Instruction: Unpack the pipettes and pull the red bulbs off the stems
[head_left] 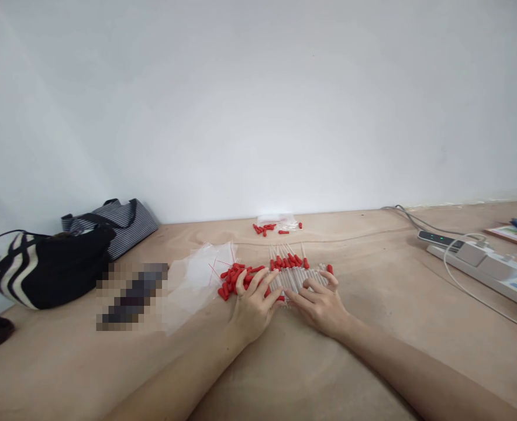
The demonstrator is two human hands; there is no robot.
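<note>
My left hand (253, 301) lies on the wooden table (372, 327) with fingers spread over a pile of small red caps (232, 279). My right hand (320, 301) rests beside it, fingers stretched flat on a row of clear thin tubes with red tips (291, 266). The two hands nearly touch at the thumbs. Neither hand grips anything that I can see. A clear plastic bag (192, 278) lies just left of the red caps.
More red caps on a small clear bag (276, 225) lie farther back near the wall. A striped bag (118, 225) and a black-and-cream bag (43, 266) sit at the left. A power strip with cables (482, 263) lies at the right, a booklet (515, 234) behind it.
</note>
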